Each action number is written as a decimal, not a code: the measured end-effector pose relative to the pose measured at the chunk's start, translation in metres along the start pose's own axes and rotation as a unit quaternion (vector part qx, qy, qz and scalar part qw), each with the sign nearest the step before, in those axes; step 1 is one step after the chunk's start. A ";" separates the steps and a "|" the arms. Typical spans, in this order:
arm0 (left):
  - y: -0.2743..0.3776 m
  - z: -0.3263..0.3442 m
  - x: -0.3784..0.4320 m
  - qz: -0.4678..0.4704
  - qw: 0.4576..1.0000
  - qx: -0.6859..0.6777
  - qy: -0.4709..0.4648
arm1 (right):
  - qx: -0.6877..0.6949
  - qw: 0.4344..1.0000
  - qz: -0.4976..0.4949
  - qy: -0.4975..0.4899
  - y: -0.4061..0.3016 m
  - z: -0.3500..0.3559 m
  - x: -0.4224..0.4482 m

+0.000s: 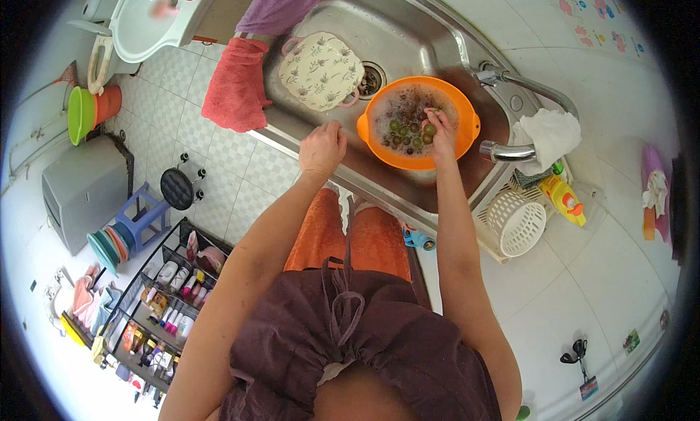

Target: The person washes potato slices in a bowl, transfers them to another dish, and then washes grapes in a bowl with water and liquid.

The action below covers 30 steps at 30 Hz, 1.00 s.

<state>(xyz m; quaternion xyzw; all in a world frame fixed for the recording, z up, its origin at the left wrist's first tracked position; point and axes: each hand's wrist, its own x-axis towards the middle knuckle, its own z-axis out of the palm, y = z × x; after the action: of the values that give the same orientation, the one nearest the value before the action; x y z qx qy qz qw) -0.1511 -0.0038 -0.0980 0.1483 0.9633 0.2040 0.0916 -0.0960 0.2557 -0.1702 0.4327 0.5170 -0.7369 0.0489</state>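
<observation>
In the steel sink [404, 194] sits an orange plastic basin [377, 153] of foamy water with several green and dark grapes [403, 131]. My right hand [441, 133] is in the basin, its fingers closed on grapes at the right side of the bunch. The sink's front rim is beneath my left hand [322, 147], which is curled and shows nothing in it; whether it touches the rim is unclear. Left of the basin lies a cream floral dish [321, 71] with pink handles, close to the drain strainer [372, 80].
A red towel [236, 84] and a purple towel [287, 5] hang over the sink's left edge. The faucet [511, 151] carries a white cloth [547, 136]. Right of the sink stand a white perforated basket [517, 223] and a yellow bottle [562, 198].
</observation>
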 end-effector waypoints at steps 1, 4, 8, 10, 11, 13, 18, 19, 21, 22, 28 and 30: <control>-0.001 0.001 0.000 -0.001 1.000 -0.001 0.002 | -0.013 1.000 0.001 -0.004 -0.002 0.002 0.000; 0.000 0.001 0.000 -0.002 1.000 -0.001 0.003 | -0.049 0.998 -0.027 -0.012 0.000 0.005 0.002; -0.001 0.000 0.000 -0.007 1.000 0.002 -0.002 | -0.103 0.993 -0.054 -0.026 -0.001 0.007 0.005; 0.001 0.000 0.001 -0.004 1.000 -0.001 -0.002 | -0.145 0.983 -0.116 0.006 0.003 0.007 0.008; 0.001 0.000 0.002 -0.001 1.000 -0.003 -0.001 | -0.166 0.975 -0.147 0.022 0.005 0.006 0.010; 0.000 0.000 0.001 -0.004 1.000 -0.002 0.001 | -0.183 0.979 -0.085 0.014 -0.002 0.009 0.009; 0.002 -0.001 0.001 -0.012 1.000 0.002 -0.020 | -0.114 0.990 -0.086 0.006 -0.001 0.000 0.016; 0.000 -0.001 0.000 -0.015 1.000 0.003 -0.019 | -0.077 0.996 -0.044 0.019 -0.007 0.001 0.016; 0.000 -0.001 0.000 -0.018 1.000 0.004 -0.018 | -0.139 0.986 -0.014 0.095 -0.011 0.003 0.018; 0.001 -0.001 0.000 -0.016 1.000 0.004 -0.013 | -0.236 0.959 -0.025 0.156 -0.010 0.003 0.022; 0.002 -0.001 0.002 -0.002 1.000 -0.005 -0.005 | -0.576 0.725 -0.370 0.074 0.038 0.016 0.024; 0.001 0.000 0.000 -0.006 1.000 0.001 -0.015 | -0.650 0.607 -0.457 0.003 0.029 -0.003 0.026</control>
<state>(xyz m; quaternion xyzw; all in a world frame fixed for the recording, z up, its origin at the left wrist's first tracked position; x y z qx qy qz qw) -0.1513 -0.0032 -0.0977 0.1458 0.9629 0.2003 0.1074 -0.0957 0.2544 -0.2088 -0.0026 0.9908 -0.1323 -0.0271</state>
